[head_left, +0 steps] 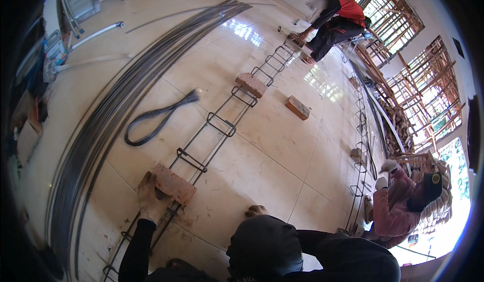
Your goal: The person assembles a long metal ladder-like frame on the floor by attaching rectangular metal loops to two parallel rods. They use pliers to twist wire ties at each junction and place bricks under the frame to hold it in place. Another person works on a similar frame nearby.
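Observation:
My left hand, in a tan work glove, grips the near-left end of a reddish brick. That brick lies across a long rebar cage of thin rods and rectangular stirrups, which runs from near left to the far middle. Just beyond my dark-clad knee shows a tan tip, apparently my right hand in its glove; the knee hides the rest and its fingers cannot be made out. Another brick rests across the cage farther along.
Long steel rods lie bundled on the left, beside a looped wire bundle. A loose brick sits on the tiles. One person bends over the cage's far end; another squats right, by a second cage.

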Demonstrator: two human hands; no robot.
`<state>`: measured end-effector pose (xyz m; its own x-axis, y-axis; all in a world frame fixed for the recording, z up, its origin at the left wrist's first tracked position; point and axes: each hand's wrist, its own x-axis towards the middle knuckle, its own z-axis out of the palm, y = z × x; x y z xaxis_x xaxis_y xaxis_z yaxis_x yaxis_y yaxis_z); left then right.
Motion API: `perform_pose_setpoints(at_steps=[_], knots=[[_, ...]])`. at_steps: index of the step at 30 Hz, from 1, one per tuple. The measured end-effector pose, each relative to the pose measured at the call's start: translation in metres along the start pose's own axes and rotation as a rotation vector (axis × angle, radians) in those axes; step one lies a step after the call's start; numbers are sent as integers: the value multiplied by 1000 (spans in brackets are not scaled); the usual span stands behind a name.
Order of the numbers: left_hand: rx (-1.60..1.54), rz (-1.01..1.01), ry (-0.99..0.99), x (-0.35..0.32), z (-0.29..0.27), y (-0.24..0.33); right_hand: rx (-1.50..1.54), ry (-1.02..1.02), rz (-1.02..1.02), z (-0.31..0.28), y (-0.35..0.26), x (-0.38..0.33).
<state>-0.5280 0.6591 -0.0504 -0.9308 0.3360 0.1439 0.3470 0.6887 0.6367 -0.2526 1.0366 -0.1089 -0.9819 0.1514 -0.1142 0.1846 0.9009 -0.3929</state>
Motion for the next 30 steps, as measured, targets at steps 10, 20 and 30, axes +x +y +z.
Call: perform_pose_setpoints(at_steps=[10,20,30], knots=[[41,36,29,3,0,-8,-10,-21,0,2,-2,4],[20,-19,-23,6,-9,5,-15,-27,26,1,-4,3],[4,2,-17,5,-9,3,-4,-35,44,3,-4,2]])
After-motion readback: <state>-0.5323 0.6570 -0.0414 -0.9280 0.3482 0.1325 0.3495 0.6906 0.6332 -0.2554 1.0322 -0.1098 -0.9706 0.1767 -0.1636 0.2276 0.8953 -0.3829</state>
